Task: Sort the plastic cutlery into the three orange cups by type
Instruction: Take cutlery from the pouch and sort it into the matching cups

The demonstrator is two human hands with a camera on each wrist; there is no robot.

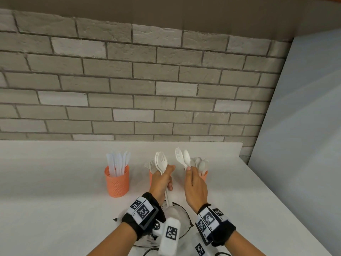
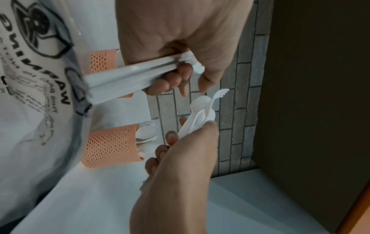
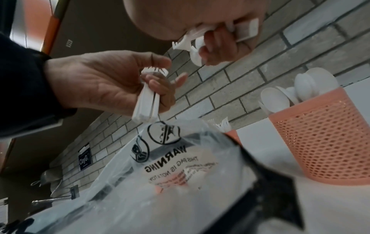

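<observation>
Three orange mesh cups stand in a row on the white counter. The left cup point(image 1: 116, 182) holds knives. The middle cup point(image 1: 150, 174), with forks, is mostly hidden behind my left hand point(image 1: 167, 179). The right cup point(image 1: 204, 174) point(image 3: 324, 139) holds spoons. My left hand grips a bundle of white forks point(image 1: 161, 162) point(image 3: 148, 98) by the handles, tines up, in front of the middle cup. Just left of the spoon cup, my right hand point(image 1: 190, 172) pinches a fork and a spoon point(image 1: 182, 157) point(image 2: 202, 109) together.
A clear plastic bag point(image 1: 175, 213) point(image 3: 170, 166) with printed warning text lies on the counter under my wrists. A grey brick wall point(image 1: 166, 80) runs behind the cups. The counter edge point(image 1: 276, 196) slants down at the right, beside a grey panel.
</observation>
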